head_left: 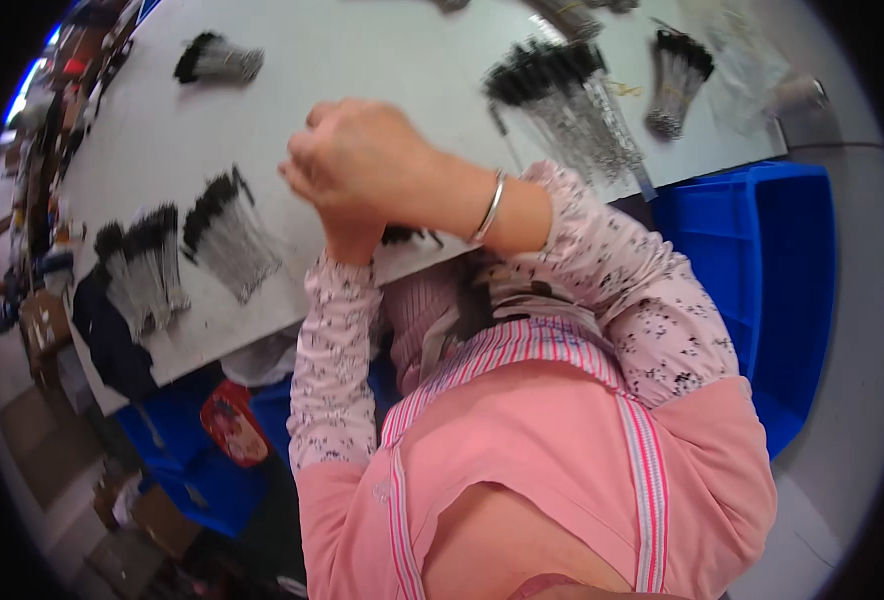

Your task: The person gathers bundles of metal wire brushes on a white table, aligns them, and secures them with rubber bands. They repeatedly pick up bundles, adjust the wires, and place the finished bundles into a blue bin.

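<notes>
My right hand (362, 160), a silver bangle at its wrist, is closed with its fingers curled. It is held above the white table's front part, directly over my left hand (352, 232). What it grips, if anything, is hidden. My left hand shows only near the wrist, and its fingers are covered by the right. Just beneath the hands, dark ends (407, 236) of some thin pieces show in part. To the left lies a fanned bundle (234, 240) of thin clear sticks with black tips. A larger heap of similar sticks (567, 105) lies to the right.
More stick bundles lie at the table's left corner (147, 265), far left (218, 60) and far right (679, 82). Dark cloth (107, 335) hangs over the left corner. A blue bin (762, 270) stands at the right edge, with blue crates (197, 450) below left.
</notes>
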`<action>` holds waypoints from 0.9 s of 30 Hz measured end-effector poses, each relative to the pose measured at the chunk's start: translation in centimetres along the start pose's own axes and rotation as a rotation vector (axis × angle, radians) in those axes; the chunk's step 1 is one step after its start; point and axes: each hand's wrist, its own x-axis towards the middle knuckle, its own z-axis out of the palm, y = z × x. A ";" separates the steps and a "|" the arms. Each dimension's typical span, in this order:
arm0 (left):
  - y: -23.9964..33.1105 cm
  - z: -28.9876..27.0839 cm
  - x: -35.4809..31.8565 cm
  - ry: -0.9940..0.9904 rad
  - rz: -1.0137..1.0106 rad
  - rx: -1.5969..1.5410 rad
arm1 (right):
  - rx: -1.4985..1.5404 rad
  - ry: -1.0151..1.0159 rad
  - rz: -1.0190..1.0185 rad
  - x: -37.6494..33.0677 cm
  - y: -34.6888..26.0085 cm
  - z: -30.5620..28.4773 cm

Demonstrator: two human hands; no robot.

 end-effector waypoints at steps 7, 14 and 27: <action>2.4 0.0 -0.8 0.165 0.099 0.236 | 1.002 -0.234 0.099 0.2 3.7 -3.2; 6.9 -2.2 -1.6 0.227 0.426 0.347 | 0.377 0.099 -0.315 -5.9 3.7 1.9; 2.3 1.6 -3.1 0.047 0.195 0.349 | 0.564 0.089 -0.013 -10.4 8.0 10.8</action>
